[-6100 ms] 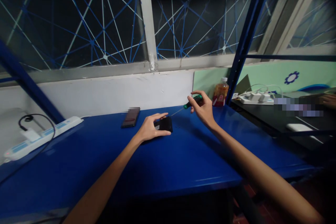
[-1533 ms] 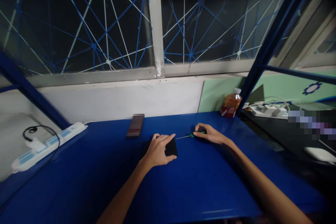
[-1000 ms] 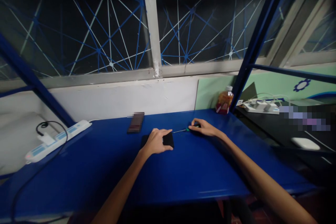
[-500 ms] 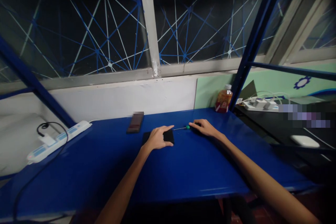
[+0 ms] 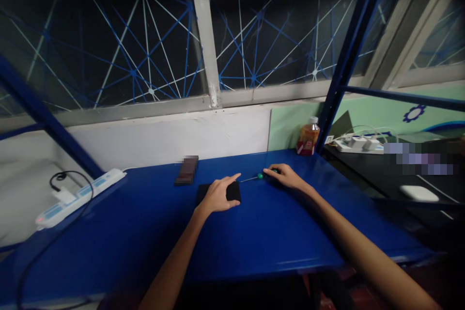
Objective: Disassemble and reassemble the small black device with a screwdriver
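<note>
On blue worktop (image 5: 254,232): left hand (image 5: 218,194) flat, open on black device (image 5: 232,191), rigid, slick, likely fragile; grip edges. Right hand (image 5: 286,177) loosely covers screwdriver (image 5: 260,176) handle, light, stiff

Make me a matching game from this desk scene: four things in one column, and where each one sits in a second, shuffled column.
Things:
1. black device
2. screwdriver
3. bottle
4. power strip

Places:
A. far right corner of the blue table, by the blue post
B. under the left hand
C. left edge of the table, cable plugged in
D. lying flat under the right hand

Pairs: 1-B, 2-D, 3-A, 4-C
</note>
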A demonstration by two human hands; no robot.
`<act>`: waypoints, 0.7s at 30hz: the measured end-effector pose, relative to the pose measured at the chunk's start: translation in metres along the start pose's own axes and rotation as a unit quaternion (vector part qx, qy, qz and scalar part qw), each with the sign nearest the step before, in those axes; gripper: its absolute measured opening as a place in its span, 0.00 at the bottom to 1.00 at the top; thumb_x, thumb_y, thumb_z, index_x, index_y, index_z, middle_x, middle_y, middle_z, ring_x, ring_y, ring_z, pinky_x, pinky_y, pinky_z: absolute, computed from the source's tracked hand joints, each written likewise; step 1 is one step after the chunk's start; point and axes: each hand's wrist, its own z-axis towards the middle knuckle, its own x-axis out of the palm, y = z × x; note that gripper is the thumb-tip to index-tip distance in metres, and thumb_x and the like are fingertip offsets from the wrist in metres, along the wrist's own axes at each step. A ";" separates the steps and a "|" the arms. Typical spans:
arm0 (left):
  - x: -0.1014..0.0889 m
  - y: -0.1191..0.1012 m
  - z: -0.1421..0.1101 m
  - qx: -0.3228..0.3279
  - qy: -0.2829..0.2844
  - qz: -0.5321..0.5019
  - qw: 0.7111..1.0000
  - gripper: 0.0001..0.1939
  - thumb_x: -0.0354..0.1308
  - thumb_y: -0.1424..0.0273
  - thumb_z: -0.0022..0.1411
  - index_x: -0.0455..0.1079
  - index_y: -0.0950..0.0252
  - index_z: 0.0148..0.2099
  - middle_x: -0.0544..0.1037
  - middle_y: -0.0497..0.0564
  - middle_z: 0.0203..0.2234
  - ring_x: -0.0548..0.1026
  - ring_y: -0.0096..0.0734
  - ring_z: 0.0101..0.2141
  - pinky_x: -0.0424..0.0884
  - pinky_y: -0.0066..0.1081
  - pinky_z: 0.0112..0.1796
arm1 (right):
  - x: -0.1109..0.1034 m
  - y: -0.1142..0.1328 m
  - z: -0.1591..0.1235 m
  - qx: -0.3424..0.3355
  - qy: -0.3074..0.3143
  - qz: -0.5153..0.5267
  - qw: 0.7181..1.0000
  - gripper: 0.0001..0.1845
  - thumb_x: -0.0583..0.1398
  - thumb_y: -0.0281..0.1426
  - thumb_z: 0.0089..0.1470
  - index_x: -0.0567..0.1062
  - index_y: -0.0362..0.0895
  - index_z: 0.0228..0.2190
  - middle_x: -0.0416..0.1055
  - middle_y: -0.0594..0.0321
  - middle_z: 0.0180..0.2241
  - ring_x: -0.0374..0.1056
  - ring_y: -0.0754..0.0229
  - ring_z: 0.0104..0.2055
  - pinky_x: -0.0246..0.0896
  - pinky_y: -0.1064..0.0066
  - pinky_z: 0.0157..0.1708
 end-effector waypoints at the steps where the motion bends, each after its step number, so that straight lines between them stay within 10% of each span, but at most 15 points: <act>1: 0.000 0.000 -0.001 0.002 -0.001 0.002 1.000 0.45 0.65 0.59 0.50 0.48 0.52 0.67 0.69 0.54 0.56 0.68 0.52 0.53 0.66 0.47 0.49 | 0.002 0.000 0.000 -0.002 -0.007 0.000 1.000 0.25 0.56 0.51 0.52 0.74 0.41 0.27 0.67 0.65 0.22 0.58 0.65 0.23 0.52 0.73 0.24; 11: 0.001 -0.004 -0.003 0.010 -0.022 -0.001 1.000 0.41 0.60 0.52 0.55 0.51 0.55 0.66 0.69 0.55 0.55 0.68 0.51 0.53 0.66 0.46 0.50 | 0.008 0.005 -0.003 0.057 -0.004 0.200 0.978 0.24 0.66 0.47 0.42 0.65 0.45 0.33 0.61 0.75 0.15 0.53 0.69 0.11 0.47 0.77 0.11; 21: 0.001 -0.004 -0.003 0.014 -0.026 0.002 1.000 0.41 0.61 0.52 0.54 0.50 0.55 0.66 0.70 0.55 0.55 0.68 0.51 0.53 0.66 0.45 0.50 | 0.019 0.026 -0.003 0.027 -0.034 0.310 0.950 0.23 0.64 0.44 0.47 0.63 0.44 0.38 0.74 0.64 0.20 0.72 0.56 0.21 0.66 0.69 0.18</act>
